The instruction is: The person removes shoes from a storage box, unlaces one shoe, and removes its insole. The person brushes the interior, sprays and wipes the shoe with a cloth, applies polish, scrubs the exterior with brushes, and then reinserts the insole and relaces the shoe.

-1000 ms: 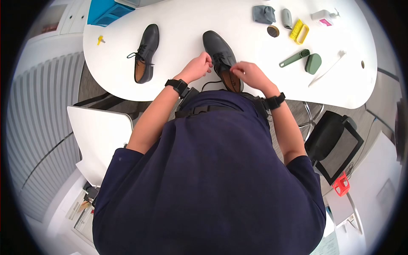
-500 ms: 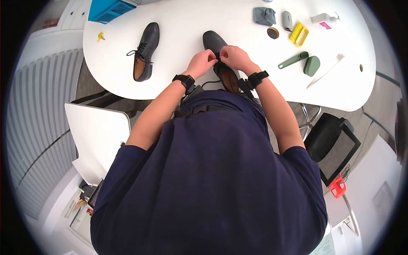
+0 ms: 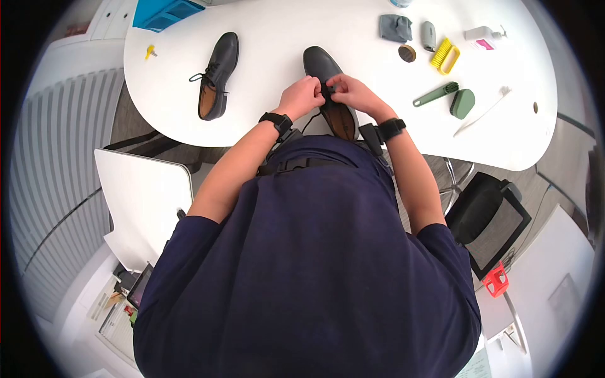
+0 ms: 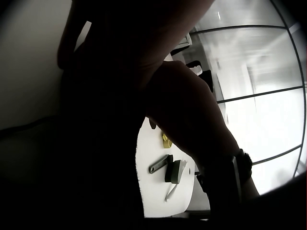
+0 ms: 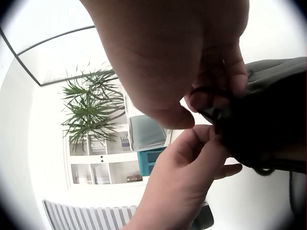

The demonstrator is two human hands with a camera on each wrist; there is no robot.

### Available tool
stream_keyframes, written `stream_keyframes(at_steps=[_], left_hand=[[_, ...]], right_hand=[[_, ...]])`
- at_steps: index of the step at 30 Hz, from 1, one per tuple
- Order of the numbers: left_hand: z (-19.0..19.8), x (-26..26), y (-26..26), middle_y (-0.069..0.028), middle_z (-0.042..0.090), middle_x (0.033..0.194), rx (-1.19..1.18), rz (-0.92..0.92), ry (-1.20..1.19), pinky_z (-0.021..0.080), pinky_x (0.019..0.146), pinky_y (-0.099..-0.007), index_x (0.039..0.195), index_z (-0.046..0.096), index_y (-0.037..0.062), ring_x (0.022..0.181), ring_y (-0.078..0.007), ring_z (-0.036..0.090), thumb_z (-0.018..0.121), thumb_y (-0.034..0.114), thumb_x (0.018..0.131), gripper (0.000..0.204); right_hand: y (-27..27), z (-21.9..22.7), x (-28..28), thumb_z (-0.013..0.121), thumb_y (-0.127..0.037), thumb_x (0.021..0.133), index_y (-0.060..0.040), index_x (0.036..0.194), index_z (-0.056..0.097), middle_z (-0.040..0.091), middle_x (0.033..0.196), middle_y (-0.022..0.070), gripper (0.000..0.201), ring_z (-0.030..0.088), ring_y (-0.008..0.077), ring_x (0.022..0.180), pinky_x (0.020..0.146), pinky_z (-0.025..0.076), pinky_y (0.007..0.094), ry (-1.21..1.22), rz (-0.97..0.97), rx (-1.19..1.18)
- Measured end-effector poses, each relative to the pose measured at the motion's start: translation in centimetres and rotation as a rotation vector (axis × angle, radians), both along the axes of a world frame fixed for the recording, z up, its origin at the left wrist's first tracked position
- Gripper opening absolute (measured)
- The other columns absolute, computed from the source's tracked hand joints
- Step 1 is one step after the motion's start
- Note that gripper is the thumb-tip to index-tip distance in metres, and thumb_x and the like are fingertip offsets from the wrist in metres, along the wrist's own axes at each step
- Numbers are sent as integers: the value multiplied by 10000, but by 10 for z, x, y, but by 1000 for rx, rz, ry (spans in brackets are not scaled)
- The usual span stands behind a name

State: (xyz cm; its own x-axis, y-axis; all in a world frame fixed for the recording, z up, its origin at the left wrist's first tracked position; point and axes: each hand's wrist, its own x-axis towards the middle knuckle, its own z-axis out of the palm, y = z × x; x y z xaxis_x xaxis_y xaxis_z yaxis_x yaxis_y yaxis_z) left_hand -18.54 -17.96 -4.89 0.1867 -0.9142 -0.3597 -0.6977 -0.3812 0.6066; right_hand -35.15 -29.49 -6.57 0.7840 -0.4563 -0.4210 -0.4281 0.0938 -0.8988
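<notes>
A black leather dress shoe (image 3: 320, 61) with a tan insole stands on the white table, toe away from me. Over its lacing, my left hand (image 3: 300, 97) and right hand (image 3: 358, 97) face each other, fingertips close together. In the right wrist view, the right hand (image 5: 158, 57) pinches a black shoelace (image 5: 206, 91) that curves around its fingertips. Thumb and forefinger of the left hand (image 5: 182, 177) pinch at the lacing just below. Dark shadow hides the knot area. The matching shoe (image 3: 225, 57), its laces in a bow, stands to the left.
On the right lie a green-handled brush (image 3: 436, 94), a green oval brush (image 3: 462, 104), a yellow brush (image 3: 446, 57), a white stick brush (image 3: 482, 112), a grey cloth (image 3: 395, 28) and a pump bottle (image 3: 484, 36). A yellow object (image 3: 150, 51) lies far left. The table's near edge runs close to my waist.
Earlier, the hands were apart on either side of the shoe. They came together over the laces, and now the right hand has drawn slightly back to the right. The shoes stay in place.
</notes>
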Motion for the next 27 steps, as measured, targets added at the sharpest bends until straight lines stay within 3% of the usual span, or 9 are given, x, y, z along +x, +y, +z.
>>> stream_keyframes(at_steps=[2,6,12,15,18,20,23,26,27], left_hand=[[-1,-1,0,-71,574,796,-26,-25,-1,465,644,-377,803,549,65,751,-260,588,670,179,749,174],[7,-8,-4,-72,566,793,-61,-38,-13,457,632,-378,803,544,71,735,-266,578,660,174,744,166],[7,-9,-7,-77,563,789,-61,-40,-12,452,630,-377,809,535,68,726,-273,570,647,167,748,161],[-2,-4,-2,-77,561,788,-40,-33,-15,451,630,-380,810,526,65,727,-273,571,645,166,754,165],[-2,-4,0,-56,562,794,-39,-33,8,459,626,-398,798,520,92,735,-275,580,649,172,764,155],[1,-9,-1,-56,565,789,-86,-49,-27,458,619,-395,798,520,92,728,-273,578,642,163,767,144],[0,-9,-2,-59,562,783,-107,-46,17,458,614,-395,793,514,91,726,-277,576,629,154,773,132],[2,-10,-2,-61,560,778,-98,-67,-8,457,616,-394,792,508,90,726,-279,574,624,149,771,132],[0,-8,-1,-61,560,778,-98,-67,-8,457,616,-394,792,508,90,726,-279,574,624,149,771,132]], right_hand=[[-1,10,-17,638,-151,747,-64,1127,611,567,714,29,390,561,135,695,659,459,303,67,217,-109],[-3,46,-27,636,-129,729,-70,1137,610,535,684,20,412,532,139,646,644,446,293,225,158,-442],[5,49,-31,584,-36,807,-20,1107,598,535,713,-32,301,508,44,665,618,435,241,-212,-248,147],[2,57,-46,603,-119,777,-42,1140,608,633,727,73,371,619,209,682,678,488,324,115,98,-335],[-1,64,-55,611,-169,767,-74,1155,622,658,739,110,399,643,295,721,718,501,365,338,237,-460],[-5,92,-50,629,-153,790,-90,1166,627,637,696,69,381,635,230,693,706,501,329,359,230,-508],[-9,108,-44,648,-79,822,-84,1184,623,586,669,25,364,563,93,651,654,470,261,-148,-42,-249],[-4,101,-40,653,-65,816,-81,1191,617,583,677,23,378,553,87,654,639,462,265,-146,-115,-41],[-5,101,-43,633,-95,817,-87,1185,616,618,700,51,368,610,153,670,651,489,310,-116,-88,-186]])
